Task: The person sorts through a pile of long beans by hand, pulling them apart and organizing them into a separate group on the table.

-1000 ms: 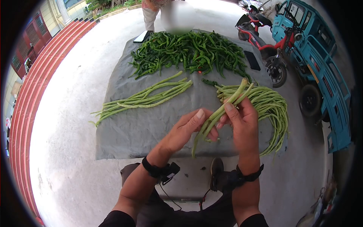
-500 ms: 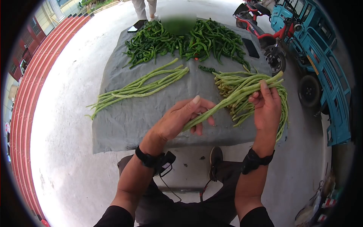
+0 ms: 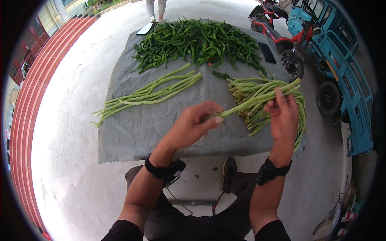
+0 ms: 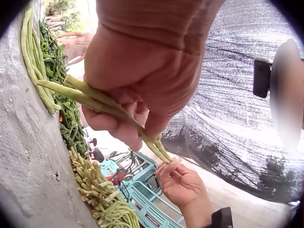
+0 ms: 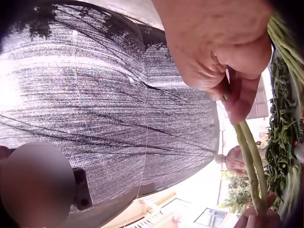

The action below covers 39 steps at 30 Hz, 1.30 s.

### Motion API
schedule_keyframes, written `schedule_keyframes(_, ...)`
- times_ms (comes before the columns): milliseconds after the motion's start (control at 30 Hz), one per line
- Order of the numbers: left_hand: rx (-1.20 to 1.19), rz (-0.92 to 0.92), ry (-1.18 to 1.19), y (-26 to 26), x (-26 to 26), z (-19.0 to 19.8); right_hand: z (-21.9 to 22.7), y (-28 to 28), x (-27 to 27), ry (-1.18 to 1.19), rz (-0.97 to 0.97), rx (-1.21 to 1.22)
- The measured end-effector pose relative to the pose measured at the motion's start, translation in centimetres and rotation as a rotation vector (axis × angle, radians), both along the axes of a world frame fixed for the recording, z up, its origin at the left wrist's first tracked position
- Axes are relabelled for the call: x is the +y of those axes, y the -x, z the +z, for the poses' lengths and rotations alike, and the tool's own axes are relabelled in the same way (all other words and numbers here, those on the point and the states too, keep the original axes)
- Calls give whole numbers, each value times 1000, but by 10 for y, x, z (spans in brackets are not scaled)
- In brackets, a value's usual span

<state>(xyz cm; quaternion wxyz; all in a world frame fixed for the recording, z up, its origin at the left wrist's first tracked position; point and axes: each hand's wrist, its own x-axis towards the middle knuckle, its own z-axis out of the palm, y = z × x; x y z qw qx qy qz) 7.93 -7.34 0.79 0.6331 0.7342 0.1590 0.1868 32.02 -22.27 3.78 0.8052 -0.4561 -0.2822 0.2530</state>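
A few long green beans stretch between the two hands above the grey cloth. My left hand grips their lower left end, thumb and fingers closed round them; the left wrist view shows the hand wrapped over the beans. My right hand pinches the other end between thumb and fingers, as the right wrist view also shows at the hand. Behind and below the right hand lies a thick bundle of long beans. A smaller loose bunch lies on the left of the cloth.
The grey cloth carries a wide pile of green peppers at its far side, with a phone at the right and a white-screened device at the left. A person's legs stand beyond. Right: scooter, blue vehicle.
Over the last second my right hand moved right, drawing the beans out lengthwise. My left fingers, spread half a second ago, have closed round the beans' left end.
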Motion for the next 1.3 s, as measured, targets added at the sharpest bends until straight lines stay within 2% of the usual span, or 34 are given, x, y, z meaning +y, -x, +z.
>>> schedule_keyframes(133, 67, 95, -233, 1, 2, 4, -2, 0, 0, 0, 20, 6)
schedule_keyframes(333, -10, 147, -393, -1, 3, -3, 0, 6, 2, -23, 53, 21)
schedule_keyframes(533, 68, 48, -261, 1, -1, 1, 1, 12, 3, -30, 153, -9)
schedule_keyframes(733, -19, -3, 60, -4, -8, -1, 5, 21, 2, -8, 265, -92)
schedule_keyframes(833, -56, 5, 81, -4, -8, -1, 7, 22, 2, -12, 290, -106)
schedule_keyframes(933, -25, -20, 47, 0, -5, 4, 7, 22, 2, -12, 291, -94)
schedule_keyframes(1133, -119, 86, -51, -4, -5, -2, 8, 26, 5, -18, 266, -66)
schedule_keyframes(1300, -72, 139, -227, -2, -4, 3, 8, 27, 7, 15, 223, 3)
